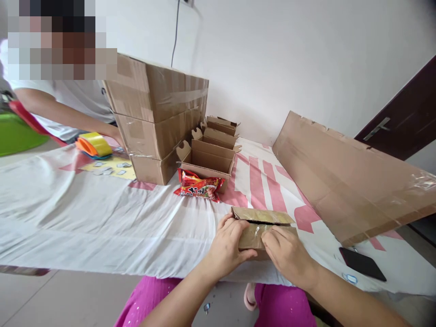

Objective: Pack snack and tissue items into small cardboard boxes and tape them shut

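Observation:
A small brown cardboard box (pixel 263 215) lies at the table's near edge, with a dark gap along its top between the flaps. My left hand (pixel 229 245) grips its left end, fingers over the top and thumb along the front. The fingers of my right hand (pixel 289 254) are pressed together on the front flap, near a shiny patch that looks like clear tape. Whether they also pinch something small is hidden. Beyond the box lies a red printed food packet (pixel 200 186), leaning on an open cardboard box (pixel 209 161).
Several open boxes run in a row along a stack of taped cartons (pixel 170 100). On the right stands a large cardboard sheet (pixel 354 177), with a black phone (pixel 363 263) near it. At left a person's arm (pixel 78 116) reaches behind the stack, near tape rolls (pixel 95 144).

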`<state>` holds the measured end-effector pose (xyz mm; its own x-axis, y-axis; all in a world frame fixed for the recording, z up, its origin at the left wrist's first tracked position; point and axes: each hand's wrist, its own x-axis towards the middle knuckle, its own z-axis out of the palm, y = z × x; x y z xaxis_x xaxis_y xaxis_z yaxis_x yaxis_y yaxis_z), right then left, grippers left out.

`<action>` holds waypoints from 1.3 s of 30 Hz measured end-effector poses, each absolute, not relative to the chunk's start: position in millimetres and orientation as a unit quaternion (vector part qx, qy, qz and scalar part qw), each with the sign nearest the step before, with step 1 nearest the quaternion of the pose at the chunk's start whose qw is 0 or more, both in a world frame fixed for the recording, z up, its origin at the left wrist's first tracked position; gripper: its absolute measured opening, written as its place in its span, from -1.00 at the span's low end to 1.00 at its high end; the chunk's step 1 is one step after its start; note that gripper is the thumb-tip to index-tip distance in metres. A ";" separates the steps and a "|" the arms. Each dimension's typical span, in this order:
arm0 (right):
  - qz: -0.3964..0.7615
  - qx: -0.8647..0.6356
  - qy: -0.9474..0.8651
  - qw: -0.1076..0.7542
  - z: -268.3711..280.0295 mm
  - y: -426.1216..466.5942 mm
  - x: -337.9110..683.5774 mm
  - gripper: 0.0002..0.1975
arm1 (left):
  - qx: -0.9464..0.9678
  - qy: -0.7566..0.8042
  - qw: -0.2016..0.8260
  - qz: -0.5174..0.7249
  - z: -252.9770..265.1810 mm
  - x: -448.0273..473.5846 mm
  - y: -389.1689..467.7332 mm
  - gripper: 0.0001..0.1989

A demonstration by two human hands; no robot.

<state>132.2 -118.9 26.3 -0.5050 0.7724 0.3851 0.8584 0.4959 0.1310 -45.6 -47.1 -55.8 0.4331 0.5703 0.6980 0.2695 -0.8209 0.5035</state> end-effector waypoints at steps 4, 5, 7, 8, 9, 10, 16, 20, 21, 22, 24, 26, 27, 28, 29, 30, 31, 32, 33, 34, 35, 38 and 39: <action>-0.178 -0.471 -0.848 0.165 24.2 -111.3 130.0 -0.76 | 0.825 0.255 0.161 0.477 -57.8 -45.1 -47.2 -0.31; -0.173 -0.461 -0.852 0.177 24.1 -108.7 130.7 -0.78 | 0.825 0.257 0.162 0.476 -58.3 -45.0 -47.1 -0.29; -0.167 -0.422 -0.873 0.180 25.1 -104.1 133.0 -0.81 | 0.824 0.262 0.165 0.474 -58.9 -44.8 -46.9 -0.25; -0.166 -0.398 -0.887 0.168 26.2 -102.3 134.3 -0.82 | 0.824 0.263 0.164 0.475 -58.9 -44.8 -46.8 -0.23; -0.165 -0.377 -0.899 0.149 27.6 -100.6 135.4 -0.83 | 0.823 0.263 0.163 0.476 -58.6 -44.7 -46.7 -0.21; -0.167 -0.358 -0.910 0.126 29.2 -99.2 136.3 -0.83 | 0.823 0.262 0.162 0.476 -58.1 -44.7 -46.6 -0.20; -0.212 -0.273 -0.936 0.060 35.2 -88.0 134.9 -0.77 | 0.824 0.258 0.162 0.477 -56.1 -44.4 -46.1 -0.20; -0.209 -0.251 -0.942 0.075 33.3 -76.6 136.3 -0.78 | 0.827 0.254 0.163 0.474 -55.7 -45.2 -45.6 -0.21; -0.198 -0.256 -0.942 0.086 32.3 -74.3 137.5 -0.80 | 0.827 0.252 0.163 0.475 -55.2 -45.5 -45.7 -0.22; -0.188 -0.266 -0.940 0.104 31.1 -72.4 138.6 -0.80 | 0.827 0.250 0.163 0.476 -54.7 -45.9 -45.8 -0.23; -0.173 -0.302 -0.926 0.148 28.0 -70.4 139.7 -0.79 | 0.828 0.248 0.163 0.476 -53.6 -46.5 -46.0 -0.26; -0.165 -0.347 -0.901 0.201 24.3 -70.7 138.4 -0.77 | 0.829 0.245 0.161 0.476 -53.3 -46.8 -46.1 -0.28; -0.158 -0.369 -0.888 0.226 22.5 -71.6 137.2 -0.76 | 0.829 0.243 0.161 0.477 -53.7 -46.9 -45.9 -0.28; -0.148 -0.388 -0.875 0.250 21.0 -72.8 135.8 -0.75 | 0.829 0.242 0.160 0.477 -54.4 -46.9 -45.7 -0.28; -0.135 -0.404 -0.863 0.272 19.9 -74.2 134.7 -0.75 | 0.829 0.242 0.160 0.477 -55.4 -46.9 -45.5 -0.27; -0.121 -0.417 -0.853 0.290 19.6 -75.7 134.1 -0.75 | 0.830 0.244 0.161 0.476 -56.5 -47.0 -45.2 -0.25; -0.103 -0.424 -0.847 0.303 20.0 -77.3 134.1 -0.75 | 0.830 0.248 0.162 0.473 -57.6 -47.0 -44.9 -0.22; -0.082 -0.426 -0.847 0.308 21.3 -79.0 134.9 -0.75 | 0.831 0.250 0.165 0.469 -58.6 -47.0 -44.8 -0.18; -0.061 -0.422 -0.851 0.307 23.4 -80.5 136.4 -0.76 | 0.833 0.252 0.169 0.463 -59.3 -46.9 -44.7 -0.12; -0.047 -0.413 -0.859 0.300 25.9 -81.9 138.5 -0.78 | 0.835 0.252 0.175 0.457 -59.8 -46.8 -44.7 -0.06; -0.042 -0.399 -0.870 0.286 28.6 -83.1 140.9 -0.80 | 0.836 0.253 0.182 0.452 -60.0 -46.7 -44.8 -0.01; -0.108 -0.341 -0.909 0.214 34.1 -84.6 148.0 -0.81 | 0.834 0.254 0.198 0.447 -59.0 -46.1 -45.4 0.07; -0.146 -0.322 -0.916 0.189 34.4 -84.2 149.6 -0.80 | 0.833 0.255 0.202 0.447 -58.4 -46.1 -45.5 0.08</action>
